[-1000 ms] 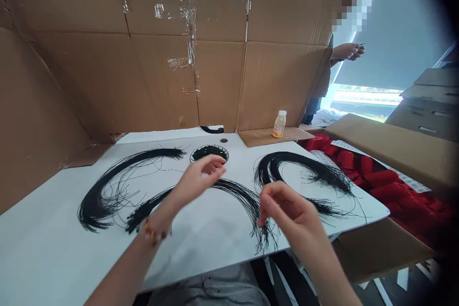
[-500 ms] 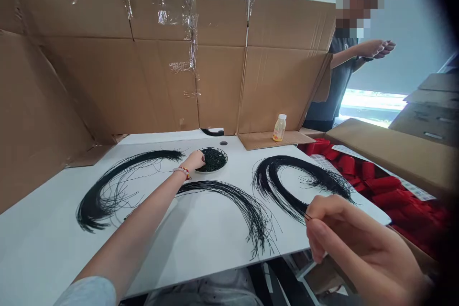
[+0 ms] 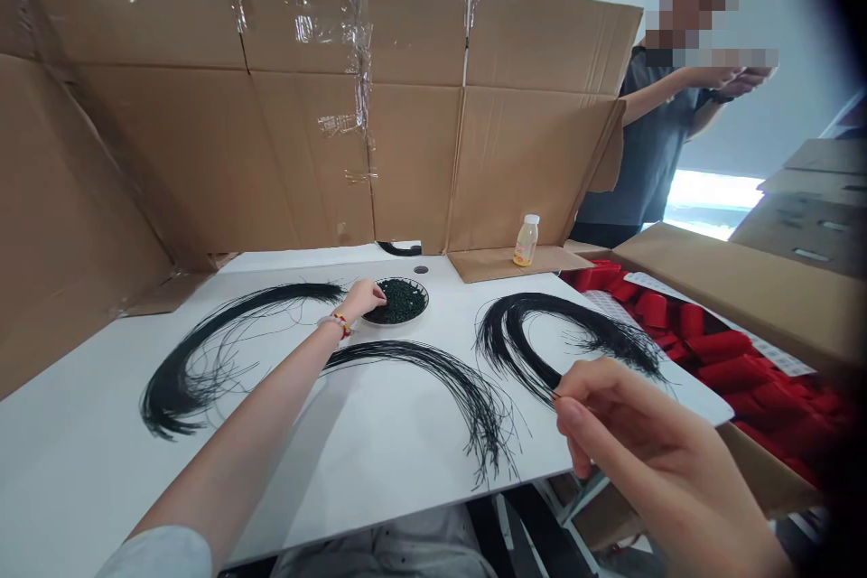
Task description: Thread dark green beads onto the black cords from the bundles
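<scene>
At the left rim of a round plate [image 3: 427,302] full of small dark green beads [image 3: 401,298], my left hand [image 3: 364,298] has its fingertips pinched together. What they hold, if anything, is too small to make out. Closer to me on the right, my right hand [image 3: 629,442] is closed, with the tip of a thin black cord [image 3: 555,395] between thumb and forefinger. Three bundles of black cords lie curved on the white table [image 3: 393,433]: a left bundle [image 3: 177,379], a middle bundle [image 3: 467,384] passing behind my left forearm, and a right bundle [image 3: 521,339].
A tall cardboard screen [image 3: 298,153] closes off the back and left. Before it stands a small bottle [image 3: 526,240] with a white lid. To the right is an open carton [image 3: 718,280] holding several red rolls [image 3: 735,370]. A person [image 3: 650,144] stands beyond it.
My left hand has drawn back slightly toward the plate's left rim, fingertips still pinched. My right hand has shifted a little left and up. The person beyond has raised their hands.
</scene>
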`<action>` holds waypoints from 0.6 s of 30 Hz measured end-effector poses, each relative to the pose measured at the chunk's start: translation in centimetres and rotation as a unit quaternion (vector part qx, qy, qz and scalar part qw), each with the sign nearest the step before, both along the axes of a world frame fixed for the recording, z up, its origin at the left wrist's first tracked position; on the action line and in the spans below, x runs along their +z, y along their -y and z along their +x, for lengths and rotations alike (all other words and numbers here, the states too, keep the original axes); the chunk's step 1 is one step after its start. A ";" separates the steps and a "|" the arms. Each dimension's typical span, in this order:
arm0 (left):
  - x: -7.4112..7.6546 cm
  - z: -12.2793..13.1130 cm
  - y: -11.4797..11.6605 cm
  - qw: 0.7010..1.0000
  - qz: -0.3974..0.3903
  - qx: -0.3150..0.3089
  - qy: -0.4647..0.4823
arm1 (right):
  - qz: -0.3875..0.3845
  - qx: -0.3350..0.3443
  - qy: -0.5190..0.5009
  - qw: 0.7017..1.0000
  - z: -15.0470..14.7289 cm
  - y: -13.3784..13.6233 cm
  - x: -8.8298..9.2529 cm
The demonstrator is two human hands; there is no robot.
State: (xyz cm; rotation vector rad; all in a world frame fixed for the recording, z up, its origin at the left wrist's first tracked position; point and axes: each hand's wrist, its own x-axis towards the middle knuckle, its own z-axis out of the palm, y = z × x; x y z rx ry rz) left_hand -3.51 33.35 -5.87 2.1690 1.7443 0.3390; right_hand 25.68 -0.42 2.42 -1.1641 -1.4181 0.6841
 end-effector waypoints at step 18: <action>1.9 0.1 0.3 0.999 0.015 0.006 -0.044 | -0.042 0.076 0.000 0.996 -1.0 -2.0 -0.4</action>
